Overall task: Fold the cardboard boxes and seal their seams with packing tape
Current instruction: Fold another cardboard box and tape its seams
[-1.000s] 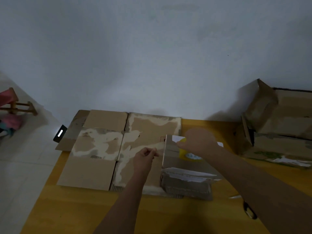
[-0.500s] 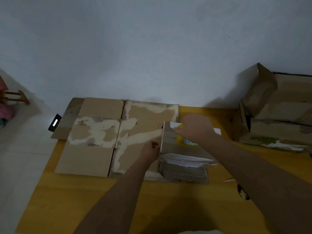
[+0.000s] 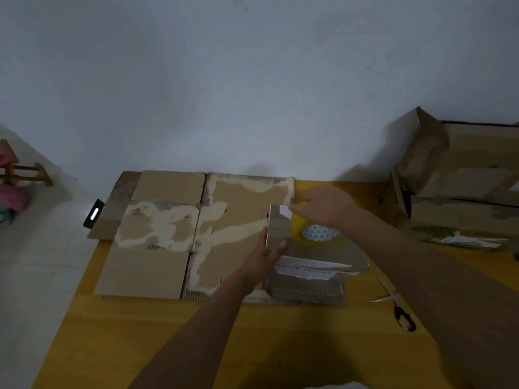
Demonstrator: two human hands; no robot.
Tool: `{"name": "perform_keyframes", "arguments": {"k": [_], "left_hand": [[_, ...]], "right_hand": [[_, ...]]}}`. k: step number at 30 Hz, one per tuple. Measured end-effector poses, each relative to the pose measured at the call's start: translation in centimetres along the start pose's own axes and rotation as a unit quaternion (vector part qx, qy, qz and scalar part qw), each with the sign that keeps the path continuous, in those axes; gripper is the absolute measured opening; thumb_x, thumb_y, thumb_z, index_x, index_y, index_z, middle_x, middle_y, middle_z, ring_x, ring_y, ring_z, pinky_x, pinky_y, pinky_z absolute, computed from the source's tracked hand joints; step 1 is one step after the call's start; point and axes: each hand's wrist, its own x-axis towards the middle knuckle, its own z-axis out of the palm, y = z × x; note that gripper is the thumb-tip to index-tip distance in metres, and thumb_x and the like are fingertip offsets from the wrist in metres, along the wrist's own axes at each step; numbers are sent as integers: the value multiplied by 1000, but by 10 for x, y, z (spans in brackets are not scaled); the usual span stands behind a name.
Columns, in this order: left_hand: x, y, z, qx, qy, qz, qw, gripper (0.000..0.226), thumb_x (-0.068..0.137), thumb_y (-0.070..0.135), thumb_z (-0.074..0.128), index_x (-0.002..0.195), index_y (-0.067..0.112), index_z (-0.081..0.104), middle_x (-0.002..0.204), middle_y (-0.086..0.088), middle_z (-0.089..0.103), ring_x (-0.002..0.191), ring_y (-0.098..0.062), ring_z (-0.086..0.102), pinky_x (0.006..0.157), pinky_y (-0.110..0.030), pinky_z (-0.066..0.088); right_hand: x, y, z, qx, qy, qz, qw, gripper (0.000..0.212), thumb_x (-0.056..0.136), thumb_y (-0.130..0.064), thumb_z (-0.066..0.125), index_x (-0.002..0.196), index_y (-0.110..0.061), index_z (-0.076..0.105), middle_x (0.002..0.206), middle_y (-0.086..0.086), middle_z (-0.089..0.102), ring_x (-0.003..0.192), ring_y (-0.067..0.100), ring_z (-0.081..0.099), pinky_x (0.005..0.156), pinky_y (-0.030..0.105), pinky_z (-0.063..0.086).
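Note:
A small folded cardboard box [image 3: 323,249] stands on the yellow table [image 3: 146,327], on the right part of a large flattened cardboard sheet [image 3: 179,234]. A yellow tape roll [image 3: 317,233] lies on top of the box. My left hand [image 3: 265,256] presses flat against the box's left front corner, thumb on top. My right hand [image 3: 325,204] reaches over the far side of the box and holds the far edge of the tape roll. White labels show on the box's front face.
Scissors [image 3: 396,307] lie on the table right of the box. Stacked open cardboard boxes [image 3: 463,186] stand at the right. A black device [image 3: 94,213] sits at the table's left corner. A wooden rack [image 3: 22,172] stands on the floor far left.
My left hand has moved right from the flat sheet onto the box's left corner. My right hand has lifted slightly, uncovering more of the tape roll.

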Motion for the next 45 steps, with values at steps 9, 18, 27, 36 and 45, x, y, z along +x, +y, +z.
{"name": "perform_keyframes", "arguments": {"k": [9,18,27,36,45], "left_hand": [[-1,7,-2,0,1,-17,1000,74,91,52,61,150,51,18,138,6,54,113,-13,58,85,-43,58],[1,23,0,12,-17,-16,1000,53,96,39,58,143,45,34,130,9,58,112,-13,61,80,-32,59],[36,61,12,64,135,30,988,40,98,19,59,138,19,52,134,-7,52,109,-25,58,85,-43,59],[21,22,91,-14,144,-35,989,45,102,35,48,144,21,38,129,0,56,107,-22,60,86,-44,57],[33,35,75,181,95,104,973,77,100,44,51,158,27,3,161,-4,23,141,-26,36,110,-47,40]], "right_hand": [[-51,70,-30,341,-259,69,901,70,94,-52,49,152,-20,27,160,0,22,146,23,22,115,37,20],[-55,78,-3,383,-179,100,900,114,61,-91,35,153,-23,30,160,3,24,145,26,27,119,48,21],[-86,95,18,493,-179,68,848,59,99,-54,29,150,-25,31,150,-10,36,134,12,39,108,27,27],[-97,97,39,552,-146,103,814,74,88,-65,41,150,-25,32,158,-6,29,145,17,27,118,37,22],[-69,59,34,595,-36,147,790,75,91,-71,30,152,-27,30,159,-1,27,146,22,25,116,42,21]]}}
